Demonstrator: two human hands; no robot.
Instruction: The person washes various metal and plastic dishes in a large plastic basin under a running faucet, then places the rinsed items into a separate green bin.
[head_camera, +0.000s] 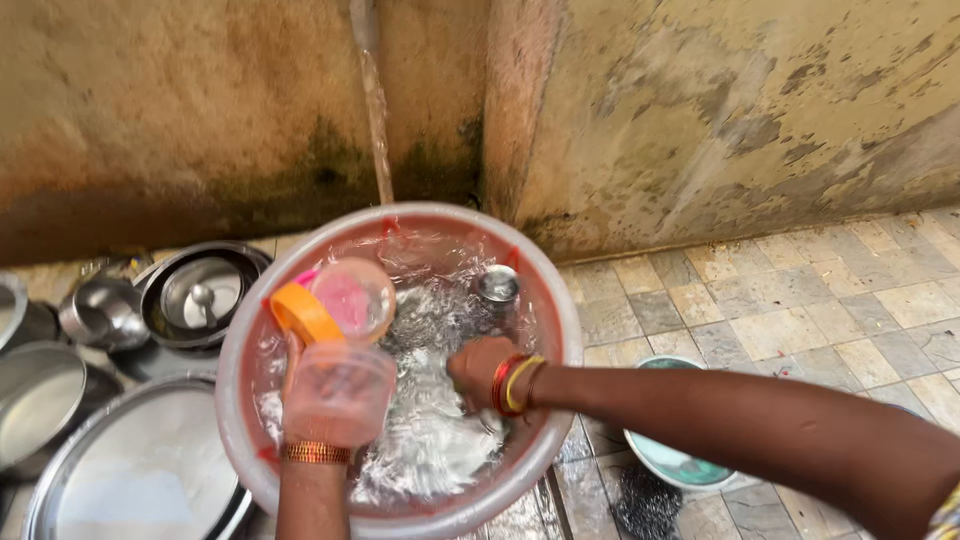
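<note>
A large pink plastic tub (560, 330) full of water stands on the floor under a stream of tap water (377, 120). My left hand (310, 395) is shut on a clear plastic container (340, 390) over the tub's left side. Just above it float a pink-bottomed clear container (352, 297) and an orange lid (303, 313). My right hand (478, 372), with red and yellow bangles at the wrist, is fingers-down in the water at the tub's middle; what it grips is hidden. A small steel cup (497, 286) sits in the water at the back right.
Steel plates (140, 470), a lidded pan (200, 292) and other steel pots (100, 312) lie left of the tub. A teal bowl (670, 462) and a dark steel scrubber (645, 505) rest on the tiled floor to the right. A stained wall stands behind.
</note>
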